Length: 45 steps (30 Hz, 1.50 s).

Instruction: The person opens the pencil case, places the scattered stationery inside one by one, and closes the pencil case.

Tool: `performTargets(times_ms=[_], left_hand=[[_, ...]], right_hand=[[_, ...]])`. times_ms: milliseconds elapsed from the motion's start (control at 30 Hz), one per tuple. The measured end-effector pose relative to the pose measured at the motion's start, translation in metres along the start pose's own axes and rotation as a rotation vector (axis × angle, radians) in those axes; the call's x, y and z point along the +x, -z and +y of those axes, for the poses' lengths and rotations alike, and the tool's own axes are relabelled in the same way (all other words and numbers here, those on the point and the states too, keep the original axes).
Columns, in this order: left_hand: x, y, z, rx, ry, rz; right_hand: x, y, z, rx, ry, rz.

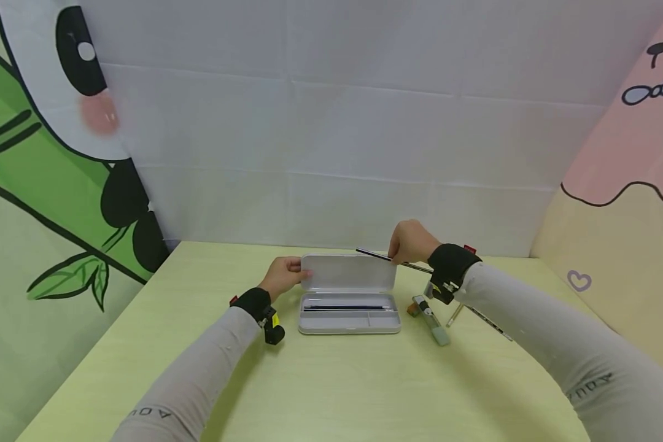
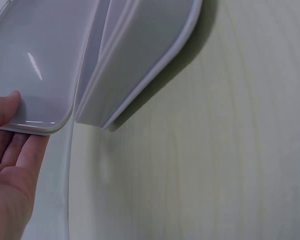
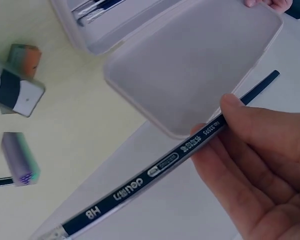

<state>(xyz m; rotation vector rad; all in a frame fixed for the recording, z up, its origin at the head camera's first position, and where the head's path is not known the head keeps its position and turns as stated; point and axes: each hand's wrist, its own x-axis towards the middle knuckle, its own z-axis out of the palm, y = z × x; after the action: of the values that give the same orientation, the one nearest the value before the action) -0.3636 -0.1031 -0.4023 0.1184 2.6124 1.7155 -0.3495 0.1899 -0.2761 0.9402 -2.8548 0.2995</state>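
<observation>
A pale grey-white pencil case (image 1: 349, 331) lies unfolded on the table, its lid (image 1: 348, 272) raised at the back. Dark pencils (image 1: 345, 308) rest in the long compartment of the base. My left hand (image 1: 280, 274) grips the lid's left end, thumb on the inner face and fingers behind, as the left wrist view shows. Above the lid's right corner my right hand (image 1: 410, 241) pinches a dark HB pencil (image 3: 160, 167) between thumb and fingers. That pencil slants across the right wrist view, apart from the base compartments.
Right of the case lie a greenish long item (image 1: 433, 322), an orange-brown block (image 1: 413, 309), a gold-coloured stick (image 1: 455, 315) and a dark pencil (image 1: 488, 323). A purple and green block (image 3: 20, 157) shows in the right wrist view. Behind the table hangs a white sheet (image 1: 337, 135).
</observation>
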Motion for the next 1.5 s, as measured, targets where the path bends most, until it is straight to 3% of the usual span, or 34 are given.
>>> performTargets(times_ms=[433, 833, 1167, 1300, 1500], left_hand=[[0.002, -0.002, 0.003, 0.004, 0.015, 0.007], [0.005, -0.003, 0.003, -0.021, 0.017, -0.006], [0.005, -0.005, -0.001, -0.017, 0.017, 0.001], [0.004, -0.005, 0.0, -0.018, 0.032, 0.005], [0.001, -0.006, 0.002, -0.018, 0.001, 0.0]], right_hand=[[0.021, -0.007, -0.029, 0.022, 0.002, -0.06], [0.026, -0.021, -0.045, 0.083, 0.048, -0.074], [0.029, -0.05, -0.049, 0.072, 0.113, -0.073], [0.031, -0.062, -0.052, 0.086, 0.105, -0.088], [0.037, -0.091, -0.045, 0.056, 0.128, -0.059]])
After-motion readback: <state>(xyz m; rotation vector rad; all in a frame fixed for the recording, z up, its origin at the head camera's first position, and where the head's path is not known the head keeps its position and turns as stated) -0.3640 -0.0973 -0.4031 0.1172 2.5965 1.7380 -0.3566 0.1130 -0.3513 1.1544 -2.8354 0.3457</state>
